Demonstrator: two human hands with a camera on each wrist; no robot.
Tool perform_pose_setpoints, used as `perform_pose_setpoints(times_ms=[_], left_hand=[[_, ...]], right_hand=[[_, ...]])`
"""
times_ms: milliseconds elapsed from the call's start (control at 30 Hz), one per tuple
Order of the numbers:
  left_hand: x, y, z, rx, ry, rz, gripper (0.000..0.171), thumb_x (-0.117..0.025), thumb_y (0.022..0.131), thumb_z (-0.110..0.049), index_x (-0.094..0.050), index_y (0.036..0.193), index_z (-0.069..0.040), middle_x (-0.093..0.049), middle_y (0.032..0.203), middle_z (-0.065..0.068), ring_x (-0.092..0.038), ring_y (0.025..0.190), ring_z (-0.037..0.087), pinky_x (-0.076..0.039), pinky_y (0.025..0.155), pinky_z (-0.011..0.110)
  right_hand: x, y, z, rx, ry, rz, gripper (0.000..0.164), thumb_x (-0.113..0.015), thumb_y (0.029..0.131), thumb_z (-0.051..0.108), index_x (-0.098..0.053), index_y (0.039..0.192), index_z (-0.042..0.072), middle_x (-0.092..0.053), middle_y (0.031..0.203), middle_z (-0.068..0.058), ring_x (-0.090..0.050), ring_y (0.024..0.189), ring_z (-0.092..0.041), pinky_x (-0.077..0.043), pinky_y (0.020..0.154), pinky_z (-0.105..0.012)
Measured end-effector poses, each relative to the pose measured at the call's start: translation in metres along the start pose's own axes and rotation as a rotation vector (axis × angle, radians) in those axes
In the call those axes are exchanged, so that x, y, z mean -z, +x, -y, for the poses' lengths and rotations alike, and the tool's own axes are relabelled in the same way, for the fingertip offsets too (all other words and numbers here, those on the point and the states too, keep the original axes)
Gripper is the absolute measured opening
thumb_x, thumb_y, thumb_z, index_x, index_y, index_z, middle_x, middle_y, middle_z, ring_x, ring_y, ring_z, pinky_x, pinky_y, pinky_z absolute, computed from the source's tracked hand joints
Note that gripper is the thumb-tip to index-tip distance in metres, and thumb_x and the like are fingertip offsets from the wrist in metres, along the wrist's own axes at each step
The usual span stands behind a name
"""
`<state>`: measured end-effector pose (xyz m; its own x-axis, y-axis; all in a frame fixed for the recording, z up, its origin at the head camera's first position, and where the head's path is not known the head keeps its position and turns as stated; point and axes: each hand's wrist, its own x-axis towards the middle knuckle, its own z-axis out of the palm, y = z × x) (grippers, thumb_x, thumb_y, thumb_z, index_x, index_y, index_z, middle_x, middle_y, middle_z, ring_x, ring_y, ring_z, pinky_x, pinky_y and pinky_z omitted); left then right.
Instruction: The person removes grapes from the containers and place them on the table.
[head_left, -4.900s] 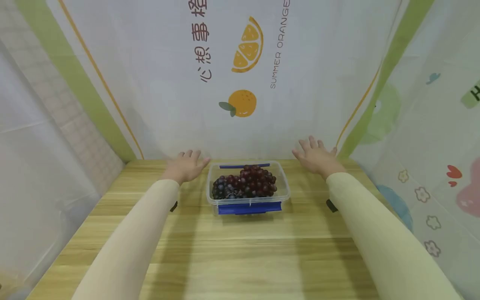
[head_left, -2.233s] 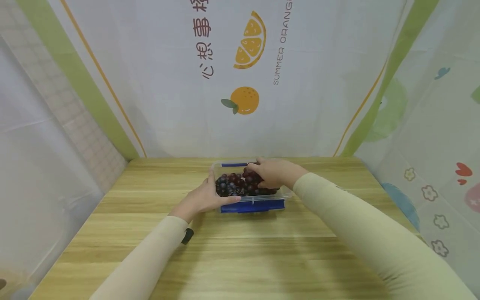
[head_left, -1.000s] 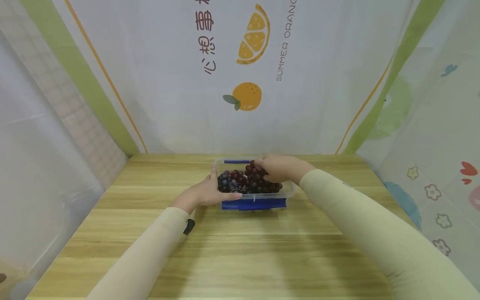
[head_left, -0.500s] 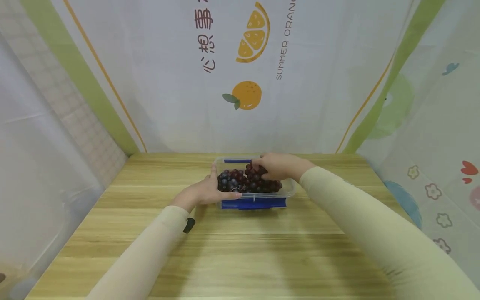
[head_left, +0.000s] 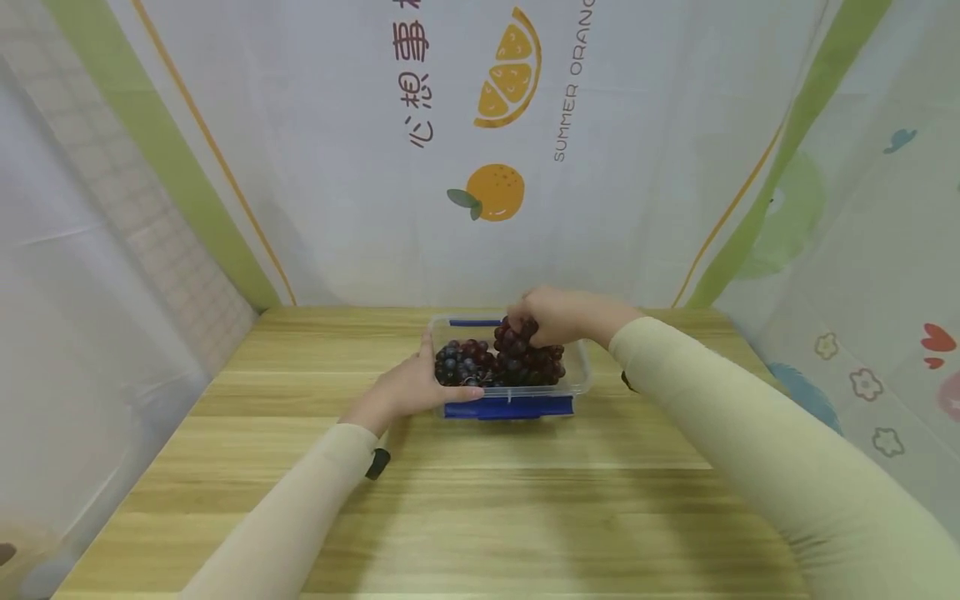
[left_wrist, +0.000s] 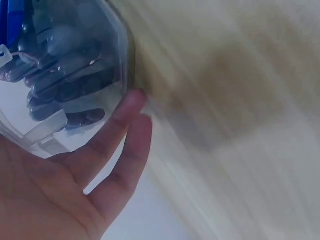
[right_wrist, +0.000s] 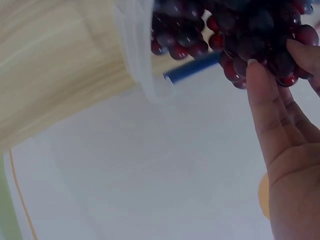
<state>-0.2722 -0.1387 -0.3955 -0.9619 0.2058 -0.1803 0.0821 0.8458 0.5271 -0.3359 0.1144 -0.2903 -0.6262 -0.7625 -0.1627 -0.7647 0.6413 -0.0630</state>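
A clear plastic container (head_left: 579,371) with blue clip flaps stands lidless at the back of the wooden table, holding grapes. My left hand (head_left: 405,387) rests against its left end, thumb along the front rim; in the left wrist view the fingers (left_wrist: 135,150) lie fairly straight by the clear wall. With thumb and fingertips, my right hand (head_left: 566,315) pinches a bunch of dark red grapes (right_wrist: 255,42), whose upper part rises above the rim. Blue-black grapes (head_left: 453,362) fill the left side of the container. More red grapes (head_left: 536,367) lie under the right hand.
The wooden table (head_left: 487,500) extends toward me. Behind it hangs a white curtain (head_left: 337,208) printed with an orange and an orange slice. Other printed curtains close off both sides.
Both hands have come from beside the container onto it and the grapes. In the last half second my right hand has risen slightly, lifting the red grape bunch; the left stays at the container.
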Motion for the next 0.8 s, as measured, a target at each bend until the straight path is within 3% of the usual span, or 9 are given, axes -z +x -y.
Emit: perform_pose_setpoints(times_ms=[100,233,367,800], left_hand=[[-0.005,0.001,0.002,0.003,-0.021,-0.049,0.149,-0.059,0.053,-0.095,0.023,0.154,-0.024,-0.032,0.158,0.019,-0.05,0.133,0.037,-0.044,0.104,0.055],[-0.009,0.001,0.005,0.003,-0.054,-0.074,0.148,-0.061,0.052,-0.094,0.022,0.155,-0.026,-0.029,0.16,0.016,-0.048,0.135,0.038,-0.044,0.104,0.057],[-0.011,0.001,0.004,0.003,-0.063,-0.092,0.146,-0.063,0.052,-0.093,0.022,0.154,-0.03,-0.035,0.157,0.017,-0.05,0.133,0.039,-0.044,0.103,0.057],[-0.008,0.0,0.002,0.029,-0.028,-0.089,0.141,-0.055,0.049,-0.099,0.03,0.146,-0.043,-0.037,0.156,0.015,-0.052,0.13,0.039,-0.047,0.1,0.057]], right_hand=[[0.01,-0.003,0.002,-0.013,-0.002,0.019,0.024,-0.069,0.079,0.002,-0.066,0.101,0.013,-0.068,0.098,-0.002,-0.06,0.086,-0.018,-0.053,0.076,-0.033],[0.021,-0.009,0.005,-0.038,-0.006,0.043,0.024,-0.068,0.079,0.004,-0.067,0.101,0.014,-0.067,0.094,-0.002,-0.058,0.082,-0.018,-0.051,0.072,-0.032],[0.03,-0.017,0.007,-0.072,0.015,0.071,0.024,-0.068,0.079,0.004,-0.066,0.1,0.016,-0.065,0.093,-0.002,-0.057,0.082,-0.018,-0.049,0.07,-0.031],[0.062,-0.033,0.013,-0.093,0.033,0.084,0.021,-0.067,0.081,0.007,-0.066,0.097,0.019,-0.066,0.094,-0.003,-0.059,0.081,-0.019,-0.05,0.067,-0.03]])
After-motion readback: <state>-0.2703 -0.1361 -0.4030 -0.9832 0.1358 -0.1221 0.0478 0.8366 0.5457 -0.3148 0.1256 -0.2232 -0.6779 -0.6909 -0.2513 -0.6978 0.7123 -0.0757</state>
